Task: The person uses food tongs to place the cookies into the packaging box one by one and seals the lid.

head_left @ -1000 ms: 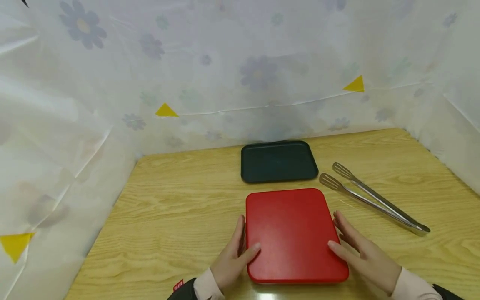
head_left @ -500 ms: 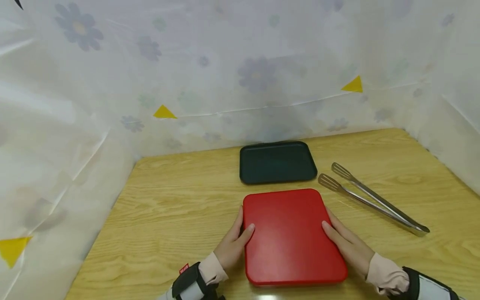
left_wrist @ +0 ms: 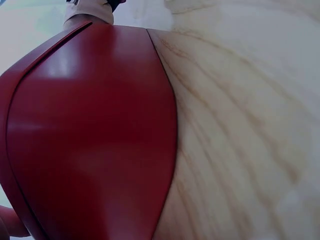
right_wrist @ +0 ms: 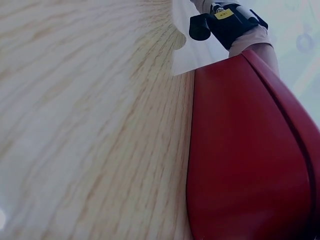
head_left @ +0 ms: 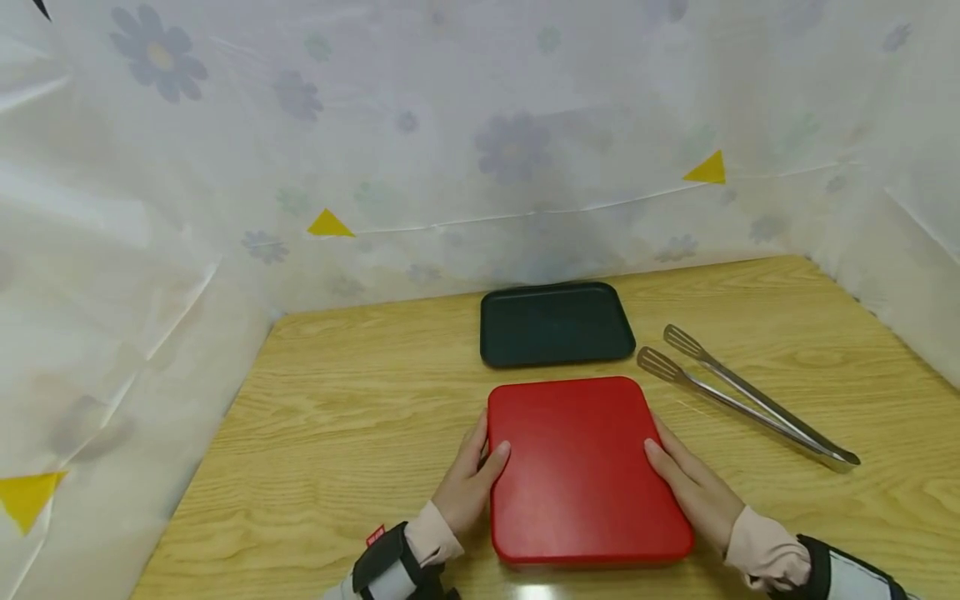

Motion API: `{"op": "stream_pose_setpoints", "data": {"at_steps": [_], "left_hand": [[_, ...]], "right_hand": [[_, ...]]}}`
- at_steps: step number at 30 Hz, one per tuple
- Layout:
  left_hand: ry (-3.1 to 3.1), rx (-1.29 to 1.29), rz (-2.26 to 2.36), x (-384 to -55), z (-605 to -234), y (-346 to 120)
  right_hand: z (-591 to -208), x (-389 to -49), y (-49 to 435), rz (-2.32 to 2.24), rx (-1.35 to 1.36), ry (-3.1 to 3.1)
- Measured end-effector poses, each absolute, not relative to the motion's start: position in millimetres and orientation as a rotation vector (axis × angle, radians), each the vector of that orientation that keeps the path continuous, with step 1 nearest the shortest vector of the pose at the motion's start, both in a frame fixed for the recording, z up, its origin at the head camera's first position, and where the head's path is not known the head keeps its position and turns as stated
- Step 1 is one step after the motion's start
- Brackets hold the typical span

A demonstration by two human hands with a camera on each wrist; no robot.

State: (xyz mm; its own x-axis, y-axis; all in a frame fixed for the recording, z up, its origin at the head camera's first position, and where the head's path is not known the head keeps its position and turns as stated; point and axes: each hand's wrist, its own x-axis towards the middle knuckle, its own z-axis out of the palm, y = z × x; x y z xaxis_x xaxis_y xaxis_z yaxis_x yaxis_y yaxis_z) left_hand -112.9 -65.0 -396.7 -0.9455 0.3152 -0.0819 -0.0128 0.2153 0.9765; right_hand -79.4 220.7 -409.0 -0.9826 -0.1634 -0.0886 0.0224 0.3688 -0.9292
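A red lidded box [head_left: 588, 475] with rounded corners stands on the table at the near middle of the head view. My left hand [head_left: 467, 492] grips its left side, thumb on the lid's edge, fingers down along the wall. On the opposite side my right hand [head_left: 697, 487] holds it the same way, its fingers mostly hidden behind the box. Both wrist views show the smooth red wall, the box's side [left_wrist: 95, 135] and its side [right_wrist: 245, 150], with a dark seam under the lid. The lid is on, so the inside is hidden.
Behind the box lies a dark green rectangular tray [head_left: 557, 325]. Metal tongs [head_left: 750, 400] with slotted ends lie spread at the right. The wooden table [head_left: 337, 417] meets a flower-printed white sheet [head_left: 420, 125] at its back and sides.
Both hands have slid forward along the box's sides. The right hand's fingers, spread away from the box a second ago, have closed in against it. Tray and tongs are unmoved.
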Motion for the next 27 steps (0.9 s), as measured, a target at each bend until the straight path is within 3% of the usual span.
{"op": "stream_pose_setpoints", "data": {"at_steps": [27], "left_hand": [[2.203, 0.196, 1.841, -144.0, -394.5, -55.4]], "right_hand": [[-398.3, -117.4, 218.6, -1.68, -0.087, 2.393]]}}
